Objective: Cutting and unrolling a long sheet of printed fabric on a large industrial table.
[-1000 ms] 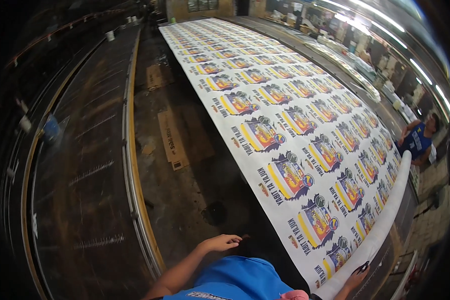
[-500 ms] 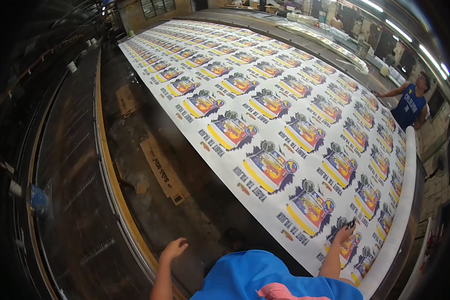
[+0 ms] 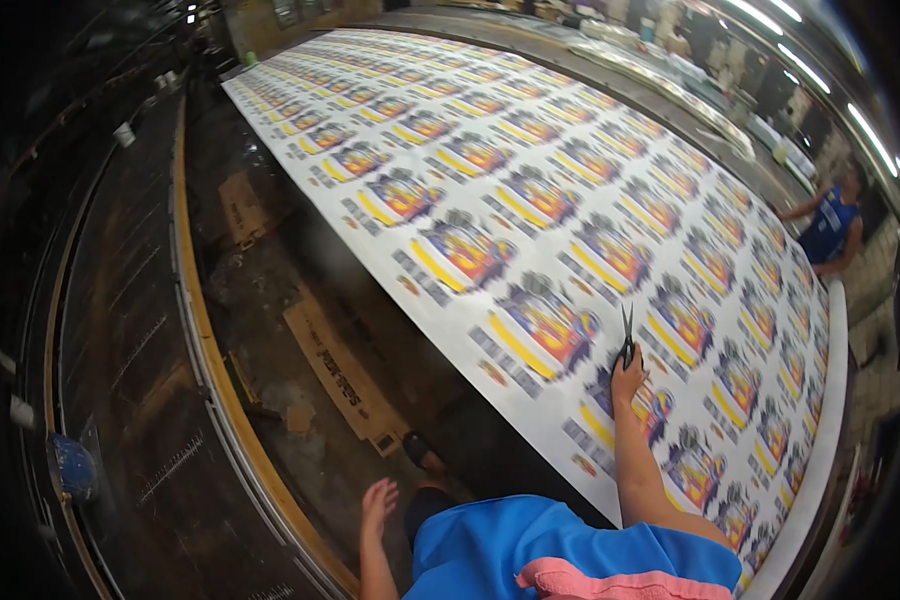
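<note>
I see right hand [image 3: 627, 377] at centre-right gripping dark-handled scissors [image 3: 626, 335], blades up over the long white printed fabric sheet [image 3: 530, 190], reaching inward | left hand [image 3: 377, 500], bottom centre, open, empty, hanging beside table for balance.

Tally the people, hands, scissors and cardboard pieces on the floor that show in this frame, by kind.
People: 2, the wearer, and a co-worker at the table's far side
Wearer's hands: 2, left hand free, right hand on the scissors
Scissors: 1
Cardboard pieces: 2, one near, one farther
Total: 7
</note>
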The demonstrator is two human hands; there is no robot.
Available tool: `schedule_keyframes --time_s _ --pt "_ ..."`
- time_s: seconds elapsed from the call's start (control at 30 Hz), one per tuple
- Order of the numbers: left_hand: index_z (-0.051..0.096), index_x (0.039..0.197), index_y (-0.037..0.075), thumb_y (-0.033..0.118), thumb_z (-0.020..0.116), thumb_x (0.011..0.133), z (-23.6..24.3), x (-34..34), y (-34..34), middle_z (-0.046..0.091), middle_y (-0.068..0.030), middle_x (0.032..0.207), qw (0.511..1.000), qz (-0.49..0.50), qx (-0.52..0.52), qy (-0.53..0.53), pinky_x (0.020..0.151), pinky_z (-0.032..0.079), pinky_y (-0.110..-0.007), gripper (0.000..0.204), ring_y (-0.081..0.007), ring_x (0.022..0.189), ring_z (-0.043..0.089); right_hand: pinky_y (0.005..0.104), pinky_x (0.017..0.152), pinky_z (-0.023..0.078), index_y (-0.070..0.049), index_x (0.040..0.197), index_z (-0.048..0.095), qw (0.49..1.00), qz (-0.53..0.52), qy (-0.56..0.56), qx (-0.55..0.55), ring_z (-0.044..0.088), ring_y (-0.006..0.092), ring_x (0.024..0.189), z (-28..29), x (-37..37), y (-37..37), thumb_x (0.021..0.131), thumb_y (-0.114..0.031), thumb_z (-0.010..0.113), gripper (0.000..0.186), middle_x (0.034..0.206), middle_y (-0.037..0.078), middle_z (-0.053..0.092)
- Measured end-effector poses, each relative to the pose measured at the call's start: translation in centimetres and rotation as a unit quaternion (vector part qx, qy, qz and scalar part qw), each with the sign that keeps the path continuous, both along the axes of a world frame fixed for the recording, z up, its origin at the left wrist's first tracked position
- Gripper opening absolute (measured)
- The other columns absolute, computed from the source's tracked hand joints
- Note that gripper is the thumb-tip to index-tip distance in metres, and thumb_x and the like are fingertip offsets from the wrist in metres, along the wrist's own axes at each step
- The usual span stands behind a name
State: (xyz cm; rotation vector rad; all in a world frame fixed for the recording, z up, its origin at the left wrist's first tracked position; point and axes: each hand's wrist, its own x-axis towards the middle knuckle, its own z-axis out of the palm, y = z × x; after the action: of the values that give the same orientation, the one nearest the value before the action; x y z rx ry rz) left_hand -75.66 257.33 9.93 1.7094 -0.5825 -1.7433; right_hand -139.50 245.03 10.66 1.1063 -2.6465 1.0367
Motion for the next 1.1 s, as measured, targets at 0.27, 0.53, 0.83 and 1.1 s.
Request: schedule_keyframes --time_s 0.27,0.53,0.83,1.1 --pt "0.051 0.137 0.012 0.043 0.053 0.101 5.7 -1.9 -35.1 0.063 -0.0069 0.129 0.984 -0.123 -0.085 0.100 0.098 0.047 -0.039 0.048 -0.0194 0.116 0.060 0.0531 0.115 0.021 -0.005 0.145 0.042 0.992 -0.020 -0.114 0.052 0.053 0.0321 0.128 1.7 15.5 -17.5 0.094 -0.023 0.055 0.056 0.144 0.016 0.052" --pt "0.043 0.138 0.012 0.056 0.065 0.090 4.0 -3.7 -58.1 0.051 -0.0082 0.136 0.984 -0.118 -0.008 0.131 0.099 0.044 -0.047 0.069 -0.0227 0.122 0.053 0.0408 0.095 0.049 -0.007 0.146 0.043 0.990 -0.129 0.034 0.041 0.060 0.0351 0.117 -0.3 15.6 -21.7 0.094 -0.014 0.057 0.055 0.138 0.017 0.057" --pt "0.072 0.100 0.004 0.025 0.074 0.089 -0.4 5.1 -72.7 0.072 -0.0047 0.089 0.944 -0.287 -0.142 0.075 0.073 0.054 -0.029 0.023 -0.0115 0.080 0.065 0.0415 0.091 0.051 -0.001 0.140 0.048 0.975 -0.209 0.076 0.005 0.063 0.0392 0.110 -1.7 15.1 -28.8 0.098 -0.016 0.048 0.045 0.129 0.026 0.060" --pt "0.065 0.100 0.007 0.014 0.059 0.094 5.3 36.0 -88.7 0.071 -0.0044 0.092 0.973 0.011 -0.226 -0.052 0.069 0.052 -0.026 0.011 -0.0115 0.083 0.067 0.0384 0.098 0.048 0.000 0.142 0.043 0.983 -0.045 -0.156 -0.084 0.059 0.0314 0.119 -3.8 33.0 -70.4 0.096 -0.014 0.054 0.050 0.135 0.023 0.056"
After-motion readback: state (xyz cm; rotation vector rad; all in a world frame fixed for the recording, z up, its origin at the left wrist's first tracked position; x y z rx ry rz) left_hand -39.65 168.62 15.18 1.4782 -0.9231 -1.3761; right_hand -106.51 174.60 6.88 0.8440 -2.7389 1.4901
